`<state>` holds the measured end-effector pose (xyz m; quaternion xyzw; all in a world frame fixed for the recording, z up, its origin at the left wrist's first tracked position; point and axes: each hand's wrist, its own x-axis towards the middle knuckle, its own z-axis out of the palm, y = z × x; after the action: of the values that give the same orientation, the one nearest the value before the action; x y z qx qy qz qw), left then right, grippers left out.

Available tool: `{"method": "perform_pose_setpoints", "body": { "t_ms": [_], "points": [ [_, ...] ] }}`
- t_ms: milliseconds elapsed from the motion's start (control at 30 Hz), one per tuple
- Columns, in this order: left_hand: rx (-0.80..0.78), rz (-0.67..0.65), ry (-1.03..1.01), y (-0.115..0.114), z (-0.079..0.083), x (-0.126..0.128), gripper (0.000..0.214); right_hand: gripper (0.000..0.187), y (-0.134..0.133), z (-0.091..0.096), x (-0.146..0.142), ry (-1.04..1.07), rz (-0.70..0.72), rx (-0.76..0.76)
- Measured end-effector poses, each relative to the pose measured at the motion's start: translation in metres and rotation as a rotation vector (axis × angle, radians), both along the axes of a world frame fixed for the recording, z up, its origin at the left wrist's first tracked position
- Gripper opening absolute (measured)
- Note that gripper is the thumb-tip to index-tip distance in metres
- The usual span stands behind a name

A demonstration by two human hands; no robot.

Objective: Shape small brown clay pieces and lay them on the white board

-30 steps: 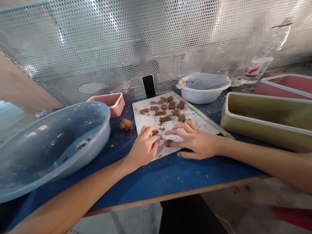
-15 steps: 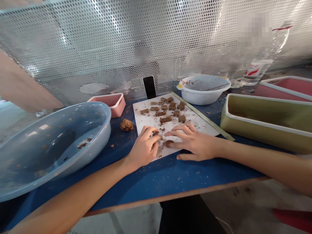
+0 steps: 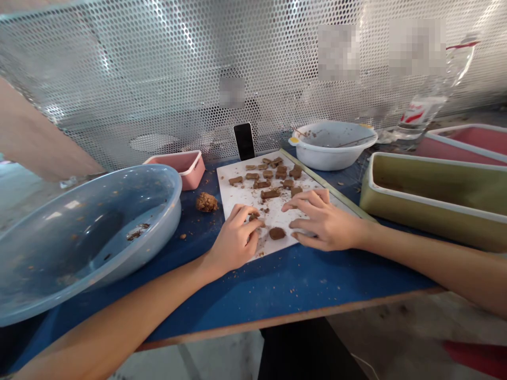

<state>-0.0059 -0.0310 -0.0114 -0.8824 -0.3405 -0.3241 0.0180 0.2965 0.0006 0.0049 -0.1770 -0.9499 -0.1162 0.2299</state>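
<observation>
Blue basin (image 3: 79,227): is standing at frame left. White sheet (image 3: 241,195): is lying at centre. Right hand (image 3: 330,224): is holding its fingers spread, right of centre. Left hand (image 3: 233,240): is curling its fingers at centre. Flat brown disc (image 3: 277,233): is lying between the hands, lower centre. Shaped brown pieces (image 3: 270,194): are lying mid-frame on the sheet. Small brown lump (image 3: 252,217): is showing at the left fingers; I can't make out whether they're gripping it.

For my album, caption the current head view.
Left hand and right hand flank a brown lump on a white sheet.
</observation>
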Motion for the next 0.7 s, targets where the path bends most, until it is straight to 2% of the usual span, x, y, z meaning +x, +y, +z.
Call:
{"method": "perform_pose_setpoints", "body": {
  "t_ms": [100, 200, 333, 533, 700],
  "points": [
    [-0.002, -0.004, -0.002, 0.0, 0.0, 0.0, 0.03, 0.026, 0.0, -0.002, -0.002, 0.049, -0.044, 0.025],
    [0.0, -0.007, -0.001, 0.0, 0.0, 0.0, 0.028, 0.023, 0.0, -0.006, -0.005, 0.041, -0.069, -0.011],
    [-0.005, 0.004, 0.008, -0.001, 0.0, 0.0, 0.027, 0.024, 0.001, -0.011, -0.008, 0.065, -0.114, -0.156],
    [0.003, -0.005, 0.003, 0.0, 0.001, 0.0, 0.028, 0.022, 0.002, -0.011, -0.019, 0.123, -0.185, -0.461],
    [0.018, -0.003, -0.002, 0.0, 0.002, 0.002, 0.029, 0.018, -0.001, -0.011, -0.033, 0.113, -0.21, -0.542]
  ]
}}
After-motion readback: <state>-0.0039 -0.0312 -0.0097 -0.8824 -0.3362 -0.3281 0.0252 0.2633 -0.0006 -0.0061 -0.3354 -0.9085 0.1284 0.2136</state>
